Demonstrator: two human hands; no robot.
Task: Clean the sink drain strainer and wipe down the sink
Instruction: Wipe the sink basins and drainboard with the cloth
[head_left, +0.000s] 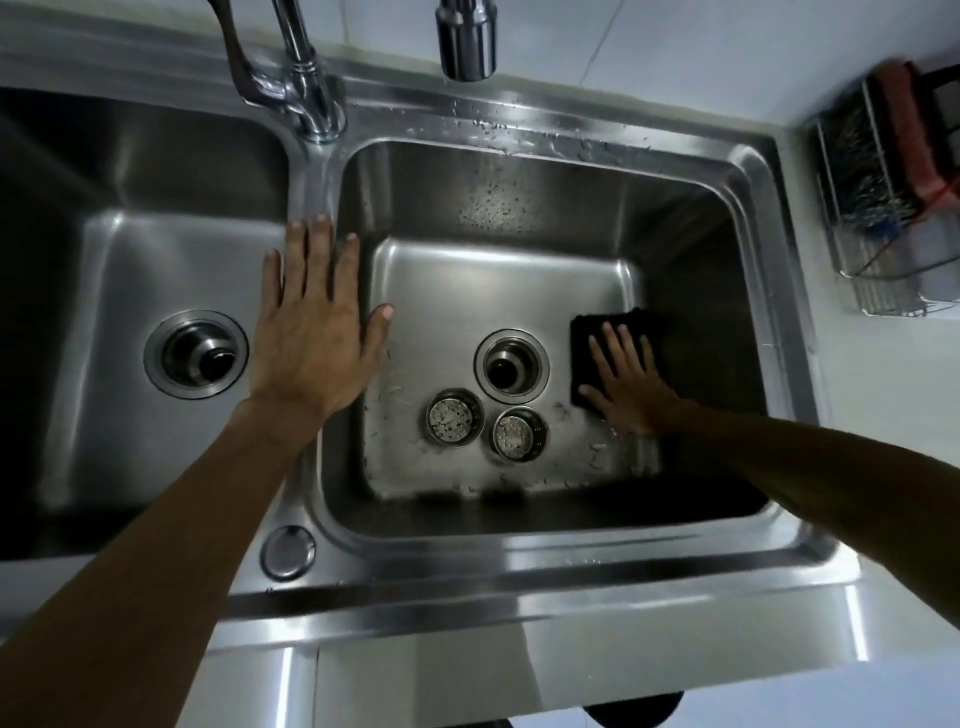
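Note:
A steel double sink (545, 540) fills the head view. In the right basin the drain hole (511, 365) stands uncovered. Two round steel strainer baskets lie on the basin floor just in front of it, one on the left (451, 417) and one on the right (518, 434). My right hand (626, 382) presses flat, fingers spread, on a black scouring pad (589, 332) on the basin floor at the right of the drain. My left hand (311, 332) rests flat and open on the divider between the two basins, holding nothing.
The left basin has its own drain (196, 354). The faucet base (311, 98) and spout (466, 41) stand at the back, above a wet rear ledge. A wire rack (883, 208) with a red brush and steel wool hangs at the far right.

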